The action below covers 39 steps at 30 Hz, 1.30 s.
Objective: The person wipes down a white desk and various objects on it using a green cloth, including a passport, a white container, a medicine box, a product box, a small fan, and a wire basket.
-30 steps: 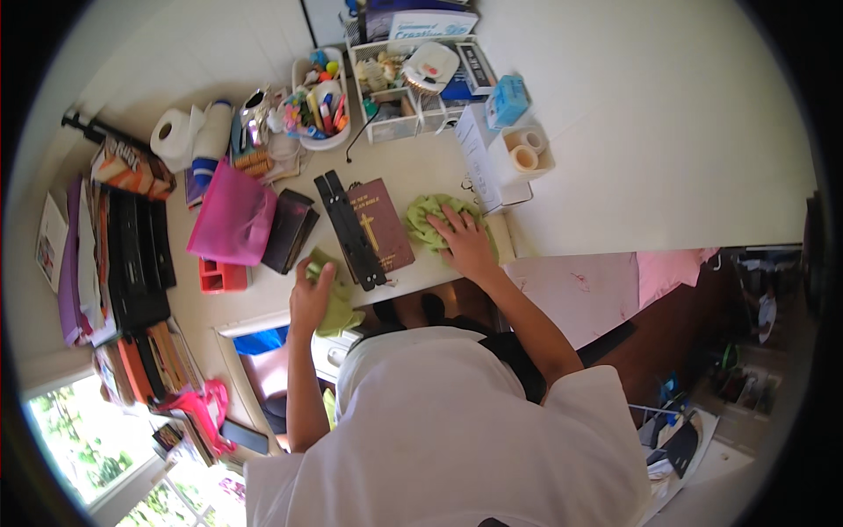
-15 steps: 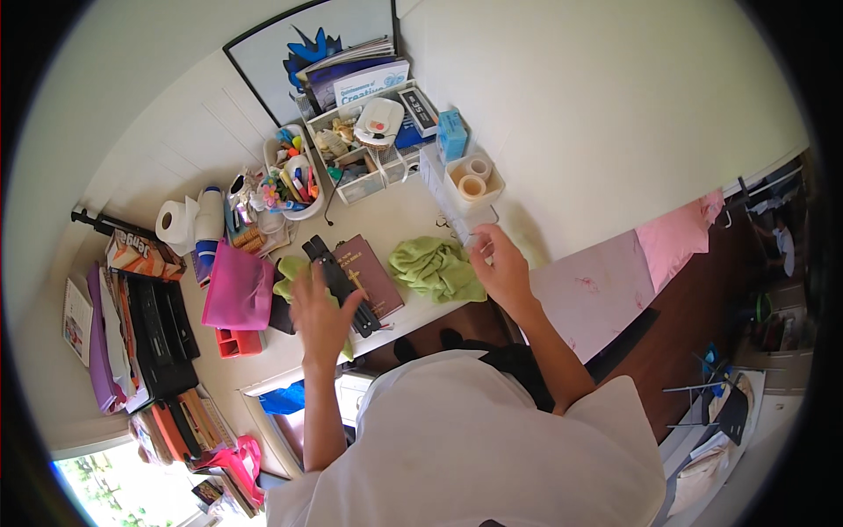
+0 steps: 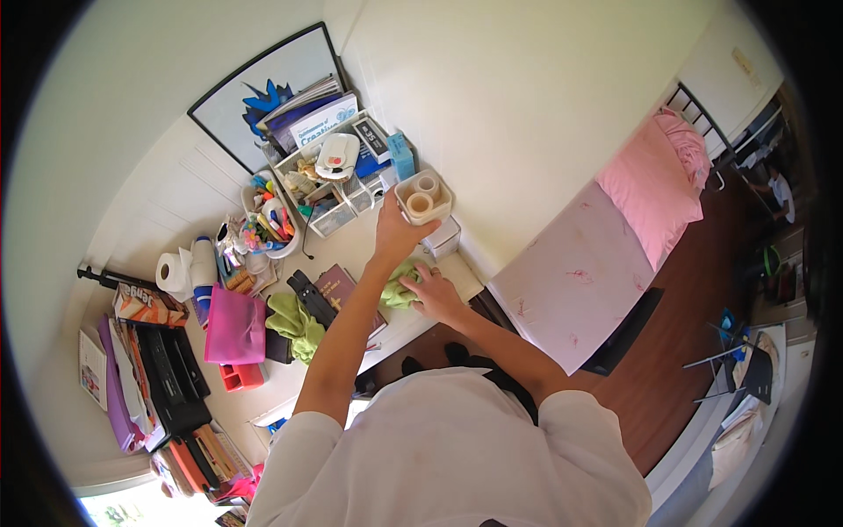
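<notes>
Head view: a white tub (image 3: 445, 198), backed by a blue box (image 3: 401, 156), was gripped over a white box (image 3: 447, 239) by the left hand (image 3: 397, 233), fingers parted around it; a green cloth (image 3: 395, 291) was touched by the right hand (image 3: 438, 296), fingers half-spread.

Upper body seen from above. The torso (image 3: 448, 448) fills the lower centre of the frame. The left forearm (image 3: 349, 338), bare, rises steeply rightward; the left grip (image 3: 404, 230) lies just above centre, thumb extended right, fingers reaching upward, closed in a hold. The right forearm (image 3: 500, 338) slants up and leftward; the right grip (image 3: 435, 295), fingers slightly spread, lies lower, near frame centre, apart from the left.
</notes>
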Each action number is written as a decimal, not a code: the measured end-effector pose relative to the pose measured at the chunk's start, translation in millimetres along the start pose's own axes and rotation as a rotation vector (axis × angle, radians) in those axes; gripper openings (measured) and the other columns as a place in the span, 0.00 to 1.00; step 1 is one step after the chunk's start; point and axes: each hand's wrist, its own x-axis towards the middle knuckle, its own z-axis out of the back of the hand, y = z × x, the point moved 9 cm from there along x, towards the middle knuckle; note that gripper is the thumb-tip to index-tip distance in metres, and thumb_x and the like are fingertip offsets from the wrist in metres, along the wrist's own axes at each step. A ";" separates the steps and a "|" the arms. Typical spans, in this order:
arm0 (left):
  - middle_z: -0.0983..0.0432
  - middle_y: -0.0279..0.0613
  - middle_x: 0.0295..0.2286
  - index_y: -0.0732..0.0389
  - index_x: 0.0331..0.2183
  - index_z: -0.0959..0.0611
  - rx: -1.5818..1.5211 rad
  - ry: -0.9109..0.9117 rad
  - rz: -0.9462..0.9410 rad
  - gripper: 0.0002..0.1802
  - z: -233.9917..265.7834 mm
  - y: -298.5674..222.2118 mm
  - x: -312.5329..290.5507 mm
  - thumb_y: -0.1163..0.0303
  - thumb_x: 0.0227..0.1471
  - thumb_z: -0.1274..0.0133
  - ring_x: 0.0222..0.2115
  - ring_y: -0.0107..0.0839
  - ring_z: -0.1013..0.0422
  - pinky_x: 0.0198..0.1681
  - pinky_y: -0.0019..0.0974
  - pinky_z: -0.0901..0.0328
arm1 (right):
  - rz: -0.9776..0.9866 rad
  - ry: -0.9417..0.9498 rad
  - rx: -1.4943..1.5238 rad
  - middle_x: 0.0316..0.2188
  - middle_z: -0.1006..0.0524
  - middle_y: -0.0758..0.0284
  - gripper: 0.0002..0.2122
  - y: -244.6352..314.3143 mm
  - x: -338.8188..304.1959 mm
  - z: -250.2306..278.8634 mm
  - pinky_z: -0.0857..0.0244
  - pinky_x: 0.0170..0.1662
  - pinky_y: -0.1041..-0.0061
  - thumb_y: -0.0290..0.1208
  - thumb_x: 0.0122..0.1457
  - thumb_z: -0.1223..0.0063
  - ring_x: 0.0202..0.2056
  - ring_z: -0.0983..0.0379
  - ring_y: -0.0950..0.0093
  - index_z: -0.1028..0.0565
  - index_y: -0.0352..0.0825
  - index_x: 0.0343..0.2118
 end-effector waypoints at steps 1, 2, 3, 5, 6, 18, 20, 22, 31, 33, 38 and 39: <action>0.34 0.50 0.45 0.67 0.52 0.41 -0.083 0.028 0.010 0.51 -0.3 -0.9 -1.2 0.62 0.28 0.32 0.46 0.43 0.36 0.49 0.41 0.39 | -0.007 -0.008 0.004 0.58 0.48 0.60 0.30 -6.6 0.1 -3.9 0.34 0.44 0.63 0.34 0.39 0.39 0.45 0.33 0.57 0.35 0.50 0.51; 0.32 0.49 0.44 0.67 0.51 0.40 -0.167 0.057 0.022 0.49 0.0 -3.6 -3.9 0.63 0.28 0.32 0.44 0.40 0.34 0.47 0.39 0.37 | -0.065 -0.023 0.217 0.55 0.43 0.60 0.29 -17.4 -2.5 -4.2 0.33 0.42 0.65 0.31 0.40 0.40 0.44 0.32 0.61 0.34 0.48 0.50; 0.32 0.49 0.44 0.67 0.51 0.40 -0.164 0.064 0.021 0.49 3.6 -7.1 -7.0 0.63 0.28 0.32 0.44 0.40 0.34 0.47 0.39 0.37 | -0.119 -0.038 0.431 0.53 0.39 0.59 0.27 -27.8 -6.4 -5.4 0.32 0.41 0.66 0.28 0.41 0.42 0.43 0.30 0.65 0.34 0.45 0.49; 0.30 0.44 0.41 0.66 0.49 0.38 -0.244 0.047 -0.051 0.46 21.9 -21.1 -15.1 0.65 0.29 0.31 0.42 0.33 0.32 0.44 0.34 0.36 | -0.171 -0.052 0.733 0.48 0.34 0.60 0.24 -42.2 -18.7 -6.6 0.31 0.38 0.67 0.27 0.43 0.45 0.41 0.29 0.67 0.33 0.43 0.48; 0.30 0.44 0.41 0.66 0.49 0.38 -0.235 0.044 -0.052 0.46 33.1 -24.7 -17.4 0.65 0.29 0.31 0.42 0.33 0.32 0.44 0.34 0.36 | -0.222 -0.062 1.032 0.43 0.29 0.61 0.21 -45.1 -23.4 -0.9 0.30 0.35 0.67 0.26 0.45 0.48 0.39 0.27 0.70 0.32 0.40 0.47; 0.31 0.39 0.44 0.63 0.50 0.35 -0.293 0.167 -0.078 0.47 112.1 -104.0 -63.0 0.69 0.25 0.30 0.44 0.29 0.34 0.48 0.34 0.38 | 0.002 -0.442 1.490 0.49 0.35 0.63 0.34 46.9 6.4 173.5 0.40 0.51 0.74 0.29 0.48 0.39 0.49 0.36 0.73 0.47 0.31 0.55; 0.31 0.39 0.43 0.63 0.51 0.36 -0.363 0.101 -0.030 0.49 121.7 -106.6 -68.1 0.69 0.25 0.29 0.44 0.29 0.33 0.49 0.34 0.38 | 0.264 -0.483 1.556 0.49 0.35 0.64 0.36 67.8 19.0 196.0 0.42 0.52 0.76 0.31 0.46 0.36 0.50 0.38 0.74 0.46 0.31 0.55; 0.30 0.39 0.43 0.63 0.51 0.36 -0.432 0.093 0.033 0.50 129.6 -100.2 -75.6 0.70 0.24 0.29 0.44 0.29 0.33 0.48 0.34 0.38 | 0.279 -0.493 1.582 0.47 0.32 0.64 0.31 72.5 20.4 202.5 0.40 0.50 0.77 0.35 0.50 0.39 0.47 0.35 0.76 0.41 0.30 0.53; 0.28 0.40 0.42 0.64 0.50 0.34 -0.444 -0.016 0.024 0.52 163.2 -106.4 -95.3 0.66 0.20 0.27 0.42 0.30 0.31 0.48 0.36 0.36 | 0.240 -0.597 1.514 0.37 0.28 0.65 0.14 88.2 -20.5 210.2 0.39 0.46 0.74 0.33 0.57 0.50 0.42 0.33 0.74 0.30 0.28 0.42; 0.28 0.40 0.41 0.64 0.50 0.34 -0.387 -0.036 0.030 0.52 166.2 -109.2 -98.7 0.66 0.20 0.27 0.42 0.30 0.31 0.47 0.35 0.36 | 0.313 -0.705 1.227 0.35 0.29 0.63 0.13 103.9 -29.7 234.2 0.40 0.45 0.73 0.32 0.55 0.48 0.41 0.33 0.72 0.29 0.28 0.39; 0.28 0.40 0.41 0.64 0.49 0.33 -0.398 0.011 0.040 0.50 161.6 -115.8 -103.3 0.66 0.21 0.27 0.42 0.30 0.31 0.47 0.35 0.36 | 0.146 -0.677 1.227 0.28 0.28 0.61 0.11 91.5 6.5 241.2 0.38 0.36 0.72 0.29 0.48 0.40 0.31 0.31 0.66 0.26 0.30 0.32; 0.28 0.41 0.41 0.65 0.49 0.32 -0.422 -0.032 0.026 0.50 164.7 -112.6 -103.9 0.65 0.20 0.27 0.41 0.30 0.31 0.47 0.35 0.36 | 0.132 -0.711 1.148 0.28 0.27 0.61 0.10 93.3 1.4 240.0 0.36 0.32 0.73 0.29 0.46 0.40 0.28 0.30 0.66 0.26 0.31 0.31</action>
